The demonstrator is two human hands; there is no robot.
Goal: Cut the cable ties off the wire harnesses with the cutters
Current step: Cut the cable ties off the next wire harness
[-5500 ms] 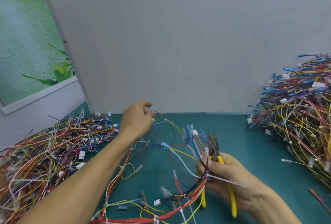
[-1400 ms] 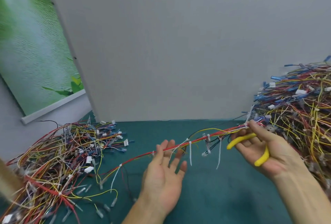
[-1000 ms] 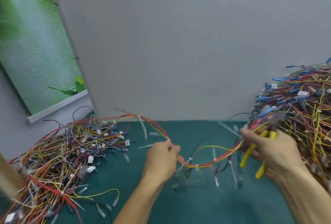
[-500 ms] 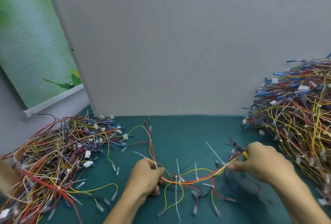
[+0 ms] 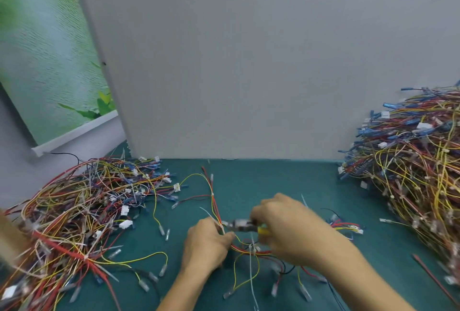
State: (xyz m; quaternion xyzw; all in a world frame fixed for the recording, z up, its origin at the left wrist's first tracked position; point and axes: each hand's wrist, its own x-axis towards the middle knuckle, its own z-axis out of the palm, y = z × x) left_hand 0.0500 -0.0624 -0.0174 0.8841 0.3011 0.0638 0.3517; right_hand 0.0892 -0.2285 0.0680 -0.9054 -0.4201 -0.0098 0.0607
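Observation:
A red and yellow wire harness (image 5: 214, 201) with white cable ties lies on the green table (image 5: 273, 181) in front of me. My left hand (image 5: 205, 243) grips the harness low on the table. My right hand (image 5: 286, 226) holds the yellow-handled cutters (image 5: 242, 225), whose metal jaws point left at the harness just above my left fingers. A white cable tie (image 5: 252, 258) hangs from the harness below the hands. The cutter handles are mostly hidden in my palm.
A big heap of loose harnesses (image 5: 74, 213) fills the left side of the table. A taller pile of harnesses (image 5: 413, 181) stands at the right. A grey panel (image 5: 249, 62) closes off the back. Loose terminals and a red wire (image 5: 430, 278) lie near the front.
Both hands brought the harness down onto the table. My right hand moved left with the cutters, so their jaws now sit at the harness beside my left hand.

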